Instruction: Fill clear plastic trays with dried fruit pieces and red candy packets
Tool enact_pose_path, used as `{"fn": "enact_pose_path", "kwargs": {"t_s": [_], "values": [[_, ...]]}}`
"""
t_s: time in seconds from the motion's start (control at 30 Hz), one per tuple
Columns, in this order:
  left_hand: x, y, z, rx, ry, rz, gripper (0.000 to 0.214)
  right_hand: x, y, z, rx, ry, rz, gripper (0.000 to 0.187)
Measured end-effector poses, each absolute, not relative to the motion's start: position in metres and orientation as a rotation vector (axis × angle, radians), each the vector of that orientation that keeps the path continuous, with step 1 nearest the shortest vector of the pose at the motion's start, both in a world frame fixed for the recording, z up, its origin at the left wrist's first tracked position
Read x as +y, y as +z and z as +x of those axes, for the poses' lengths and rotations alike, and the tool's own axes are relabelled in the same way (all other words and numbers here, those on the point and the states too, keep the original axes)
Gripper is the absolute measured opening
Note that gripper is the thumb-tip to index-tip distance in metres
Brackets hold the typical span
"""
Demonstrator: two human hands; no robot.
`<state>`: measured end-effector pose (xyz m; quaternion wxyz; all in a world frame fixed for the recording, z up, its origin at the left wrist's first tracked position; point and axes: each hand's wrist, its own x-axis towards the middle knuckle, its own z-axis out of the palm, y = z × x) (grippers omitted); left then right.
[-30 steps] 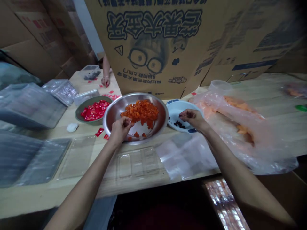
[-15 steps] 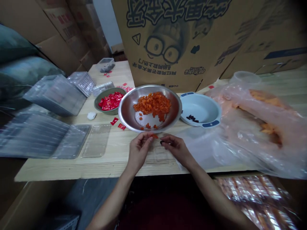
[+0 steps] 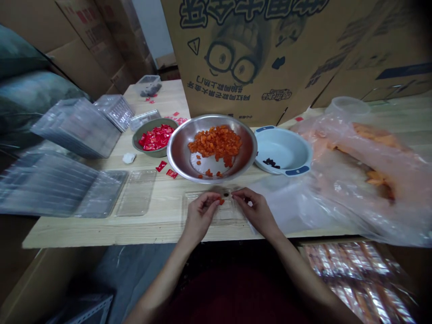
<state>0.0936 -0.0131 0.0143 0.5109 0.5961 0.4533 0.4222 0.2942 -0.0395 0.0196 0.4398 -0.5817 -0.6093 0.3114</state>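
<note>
My left hand (image 3: 201,215) is closed in a pinch, with a small piece of orange dried fruit (image 3: 221,201) at its fingertips. Beneath both hands lies a clear plastic tray (image 3: 222,218) on the table. A small dark piece (image 3: 226,195) rests at the tray's upper part, just left of my right fingertips. My right hand (image 3: 255,211) has thumb and forefinger pressed together over the tray's right side; whatever they grip, if anything, is hidden. Right behind the tray stands a steel bowl (image 3: 175,157) with many orange fruit pieces (image 3: 216,143).
A blue basin (image 3: 286,148) holds a few dark pieces. Red packets fill a green bowl (image 3: 137,146). Stacked clear plastic trays (image 3: 50,184) stand left. Right lies a plastic bag (image 3: 340,180) with orange contents. A large cardboard box (image 3: 232,99) blocks the back.
The dark piece was in my right fingers and now lies apart from them over the tray. My right hand has shifted slightly right; my left keeps its orange piece, slightly lower.
</note>
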Motion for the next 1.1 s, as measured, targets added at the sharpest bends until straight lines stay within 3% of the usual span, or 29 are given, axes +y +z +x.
{"fn": "enact_pose_path", "kwargs": {"t_s": [0.17, 0.37, 0.43, 0.53, 0.63, 0.93, 1.1], "values": [[-0.026, -0.012, 0.112, 1.097, 0.968, 1.956, 0.014, -0.054, 0.001, 0.291, -1.583, 0.745, -1.42, 0.015], [0.013, 0.048, 0.081, 1.174, 1.234, 2.165, 0.018, -0.043, 0.047, 0.31, -1.57, 0.605, -1.416, 0.015], [0.059, 0.066, 0.077, 1.333, 0.933, 2.283, 0.018, -0.025, 0.071, 0.316, -1.574, 0.528, -1.409, 0.014], [0.132, 0.066, 0.09, 1.427, 0.106, 2.359, 0.017, 0.001, 0.095, 0.317, -1.603, 0.456, -1.377, 0.013], [0.174, 0.045, 0.112, 1.361, -0.127, 2.322, 0.016, 0.007, 0.098, 0.311, -1.619, 0.475, -1.375, 0.014], [0.172, 0.029, 0.1, 1.302, 0.015, 2.318, 0.021, -0.04, 0.006, 0.294, -1.833, 0.538, -1.429, 0.018], [0.173, 0.037, 0.085, 1.299, 0.292, 2.272, 0.01, -0.043, 0.007, 0.292, -1.754, 0.441, -1.435, 0.019]]}}
